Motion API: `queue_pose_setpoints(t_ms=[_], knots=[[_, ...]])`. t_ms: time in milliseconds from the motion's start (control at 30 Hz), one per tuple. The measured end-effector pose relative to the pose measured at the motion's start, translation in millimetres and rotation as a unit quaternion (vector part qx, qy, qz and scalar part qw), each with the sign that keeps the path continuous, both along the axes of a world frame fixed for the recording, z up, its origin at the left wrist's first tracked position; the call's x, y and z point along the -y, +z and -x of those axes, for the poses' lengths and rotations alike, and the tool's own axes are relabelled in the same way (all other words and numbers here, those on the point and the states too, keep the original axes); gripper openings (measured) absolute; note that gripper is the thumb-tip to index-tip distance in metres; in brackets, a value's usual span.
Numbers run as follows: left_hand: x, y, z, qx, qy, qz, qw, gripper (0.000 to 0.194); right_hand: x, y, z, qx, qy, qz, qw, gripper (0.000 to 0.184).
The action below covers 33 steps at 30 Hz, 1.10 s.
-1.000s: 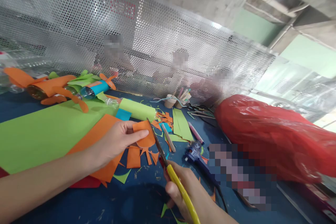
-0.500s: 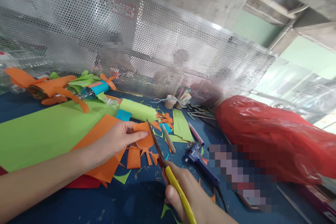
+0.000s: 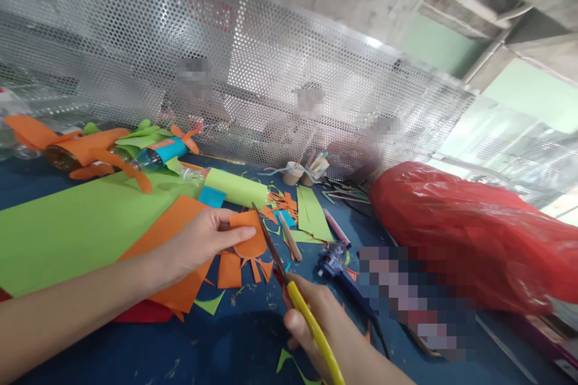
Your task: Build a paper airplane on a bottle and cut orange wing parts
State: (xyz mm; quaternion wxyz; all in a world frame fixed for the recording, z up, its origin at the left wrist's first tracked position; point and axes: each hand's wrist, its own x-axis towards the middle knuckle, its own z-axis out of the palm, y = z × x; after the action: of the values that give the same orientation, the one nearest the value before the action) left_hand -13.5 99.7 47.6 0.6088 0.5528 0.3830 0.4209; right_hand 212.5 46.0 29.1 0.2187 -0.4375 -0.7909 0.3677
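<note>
Between the thumb and fingers of my left hand (image 3: 221,234) is a small piece of orange paper (image 3: 249,244) with a rounded lower edge. My right hand (image 3: 316,319) grips the yellow handle of a pair of scissors (image 3: 273,251), whose blades point up and away along the paper's right edge. Whether the blades touch the paper is hard to tell. Below my left hand lie a larger orange sheet (image 3: 158,252) and a folded orange piece (image 3: 229,271). A wide green sheet (image 3: 81,222) is spread under the left forearm.
A blue glue gun (image 3: 350,283) with a cord lies right of my right hand. Beyond are a green-wrapped bottle (image 3: 237,189), a blue-wrapped bottle (image 3: 165,153) and an orange-wrapped bottle (image 3: 93,145). A red plastic bag (image 3: 460,234) fills the right. A perforated metal screen (image 3: 271,72) stands behind.
The scissors and my right hand have shifted slightly right and down. The orange piece is tilted a little differently in my left hand, which stays almost in place.
</note>
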Motion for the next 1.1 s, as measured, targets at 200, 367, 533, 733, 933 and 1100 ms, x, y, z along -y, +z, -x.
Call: queue_pose_setpoints(t_ms=[200, 367, 533, 733, 933, 1100], knots=[[-6.4, -8.7, 3.0, 0.002, -0.037, 0.011, 0.999, 0.025, -9.3, 2.0, 4.6, 0.111, -0.122, -0.055, 0.985, 0.044], [-10.5, -14.2, 4.0, -0.029, -0.04, 0.025, 0.998, 0.03, -15.7, 4.1, 5.6, 0.305, -0.188, -0.142, 0.923, 0.022], [-15.7, -23.1, 8.0, -0.094, -0.027, 0.0, 0.995, 0.022, -11.4, 2.5, 4.7, 0.366, -0.2, -0.16, 0.895, 0.022], [-18.3, -28.3, 5.2, -0.13, -0.059, -0.022, 0.989, 0.032, -5.9, 3.2, 5.1, 0.271, -0.099, -0.337, 0.896, 0.033], [-3.8, -20.2, -0.8, -0.17, -0.134, -0.019, 0.976, 0.029, -7.4, -3.6, 9.2, 0.074, 0.055, -0.369, 0.925, 0.024], [-1.4, -4.5, 11.3, -0.286, -0.109, -0.129, 0.943, 0.021, -6.2, -5.2, 11.7, 0.01, 0.047, -0.334, 0.941, 0.017]])
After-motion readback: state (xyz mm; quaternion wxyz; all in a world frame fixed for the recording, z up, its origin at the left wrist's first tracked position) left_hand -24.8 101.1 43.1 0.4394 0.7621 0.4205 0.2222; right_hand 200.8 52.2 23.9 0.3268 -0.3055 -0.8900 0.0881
